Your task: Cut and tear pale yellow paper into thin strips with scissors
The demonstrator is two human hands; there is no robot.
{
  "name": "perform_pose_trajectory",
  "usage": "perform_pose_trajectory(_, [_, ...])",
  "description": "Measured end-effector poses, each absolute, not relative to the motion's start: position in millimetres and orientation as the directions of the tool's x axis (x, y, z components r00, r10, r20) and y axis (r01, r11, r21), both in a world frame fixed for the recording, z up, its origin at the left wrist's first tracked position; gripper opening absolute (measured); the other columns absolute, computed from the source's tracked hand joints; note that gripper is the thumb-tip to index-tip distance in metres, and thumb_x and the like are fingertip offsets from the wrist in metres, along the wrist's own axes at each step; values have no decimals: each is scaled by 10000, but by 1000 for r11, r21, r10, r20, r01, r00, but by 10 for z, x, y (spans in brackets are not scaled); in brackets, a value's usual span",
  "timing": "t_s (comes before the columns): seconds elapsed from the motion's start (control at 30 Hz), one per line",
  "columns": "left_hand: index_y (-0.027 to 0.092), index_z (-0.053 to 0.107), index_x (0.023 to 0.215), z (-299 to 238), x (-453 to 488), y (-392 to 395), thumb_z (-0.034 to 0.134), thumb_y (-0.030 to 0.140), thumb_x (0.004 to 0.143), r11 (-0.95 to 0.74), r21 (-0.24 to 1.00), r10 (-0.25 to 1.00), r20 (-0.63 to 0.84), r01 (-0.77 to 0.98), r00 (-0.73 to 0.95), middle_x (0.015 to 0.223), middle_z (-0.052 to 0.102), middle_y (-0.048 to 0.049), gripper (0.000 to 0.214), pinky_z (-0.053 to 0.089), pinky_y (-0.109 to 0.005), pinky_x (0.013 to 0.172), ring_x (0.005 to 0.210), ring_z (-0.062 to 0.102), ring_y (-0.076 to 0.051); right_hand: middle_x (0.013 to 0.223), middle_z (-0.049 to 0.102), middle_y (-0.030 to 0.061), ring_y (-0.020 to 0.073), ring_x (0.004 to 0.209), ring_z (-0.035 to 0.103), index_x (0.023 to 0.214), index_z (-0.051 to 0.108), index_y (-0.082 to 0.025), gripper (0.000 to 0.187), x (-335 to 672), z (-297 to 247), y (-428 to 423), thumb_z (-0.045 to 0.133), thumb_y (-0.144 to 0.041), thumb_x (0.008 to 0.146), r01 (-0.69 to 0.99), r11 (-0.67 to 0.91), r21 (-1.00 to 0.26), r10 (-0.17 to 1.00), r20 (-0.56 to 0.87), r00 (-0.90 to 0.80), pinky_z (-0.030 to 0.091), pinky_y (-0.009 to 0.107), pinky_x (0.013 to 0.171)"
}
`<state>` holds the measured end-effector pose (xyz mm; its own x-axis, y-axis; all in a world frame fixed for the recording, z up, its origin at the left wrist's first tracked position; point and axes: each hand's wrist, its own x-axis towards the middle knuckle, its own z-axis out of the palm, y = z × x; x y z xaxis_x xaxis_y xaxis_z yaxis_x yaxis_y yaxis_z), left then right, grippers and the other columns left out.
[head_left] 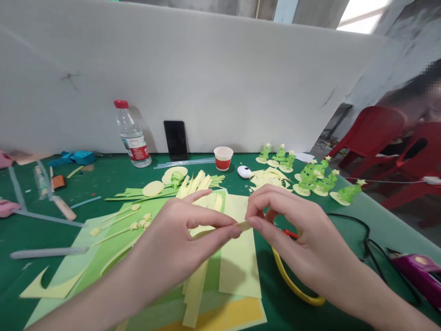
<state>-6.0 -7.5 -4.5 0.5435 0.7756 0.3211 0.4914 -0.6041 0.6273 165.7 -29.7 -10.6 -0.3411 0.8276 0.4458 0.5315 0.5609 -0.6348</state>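
Under left hand (pixel 175 239): paper sheets (pixel 237 266). Under right hand (pixel 303 243): scissors (pixel 292 285). Beyond: strips (pixel 196 181), cup (pixel 223 157), trees (pixel 313 179) crowd worktop (pixel 103 177). Right: cable (pixel 365 234), glue gun (pixel 420 271). Left: glue stick (pixel 48 252), bare worktop around it.

Pale yellow paper strip (pixel 243 225), held in the air.
Narrow and thin, it runs almost level from left to right, near centre, above the sheets (pixel 237 264); only a short stretch shows uncovered.

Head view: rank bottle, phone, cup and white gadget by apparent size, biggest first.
1. Bottle
2. Phone
3. Cup
4. White gadget
All sit about equally far back, so nearness hardly skews it.
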Motion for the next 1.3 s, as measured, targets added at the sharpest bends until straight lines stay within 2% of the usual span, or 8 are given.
perform_pose_trajectory(0.13, [273, 699, 609, -8, -110, 41, 526, 398, 758, -435, 707, 839, 94, 557, 536, 598, 687, 62, 260, 464, -335, 800, 754, 638, -200, 719, 499, -9, 109, 657, 454, 703, 463, -196, 129, 1797, -20, -243, 424, -167, 823, 588, 454, -670, 891, 341, -300, 365, 216, 548])
perform_pose_trajectory(0.27, [258, 706, 613, -2, -152, 132, 517, 434, 739, -319, 713, 848, -80, 625, 525, 554, 651, 33, 287, 440, -223, 549, 673, 616, -186, 689, 481, -3, 114, 598, 430, 695, 482, -193, 173, 1985, 48, -157, 424, -294, 824, 595, 327, -734, 942, 199, -272, 329, 228, 488])
perform_pose_trajectory(0.57, [218, 693, 630, -30, -99, 160, 511, 378, 726, -219, 706, 789, -277, 673, 548, 616, 658, 26, 261, 363, -193, 491, 571, 546, -129, 919, 629, 2, 139, 839, 555, 856, 612, -222, 164, 1898, -4, -95, 499, -326, 798, 673, 332, -661, 940, 169, -297, 435, 224, 661])
perform_pose_trajectory(0.8, [244, 680, 774, -106, -65, 130, 505, 426, 761, -349, 679, 808, -131, 646, 574, 775, 694, 39, 253, 440, -200, 599, 697, 606, -145, 540, 596, -24, 78, 498, 511, 668, 650, -167, 197, 1790, -68, -105, 491, -212, 776, 648, 261, -716, 916, -29, -400, 404, 161, 471])
perform_pose_trajectory(0.93, [233, 616, 992, -240, -79, 147, 591, 420, 708, -556, 495, 786, 52, 668, 616, 929, 681, -10, 340, 461, -272, 677, 800, 613, -194, 494, 565, -28, 67, 468, 478, 655, 652, -165, 188, 1803, -46, -99, 506, -215, 761, 680, 199, -705, 950, -31, -311, 376, 155, 453])
perform_pose_trajectory(1.07, [199, 596, 960, -359, -78, 154, 390, 207, 839, -766, 262, 642, 261, 587, 721, 784, 676, -27, 240, 443, -243, 586, 670, 611, -152, 478, 551, -32, 64, 449, 462, 659, 641, -165, 210, 1804, -29, -86, 489, -245, 779, 668, 214, -713, 945, -22, -327, 353, 172, 452])
perform_pose_trajectory(1.17, [177, 588, 930, -380, -77, 144, 305, 141, 847, -806, 112, 582, 335, 582, 741, 732, 663, -48, 298, 436, -247, 564, 638, 605, -157, 470, 534, -31, 69, 447, 465, 646, 618, -160, 211, 1820, -11, -79, 476, -235, 782, 650, 206, -731, 944, -27, -329, 353, 181, 449])
perform_pose_trajectory(1.3, [178, 587, 928, -322, -104, 156, 284, 109, 823, -778, 62, 609, 322, 625, 725, 734, 667, -54, 328, 422, -253, 555, 637, 605, -173, 463, 525, -26, 75, 449, 476, 629, 606, -160, 218, 1892, 45, -72, 484, -258, 780, 638, 133, -758, 958, -68, -279, 378, 187, 455])
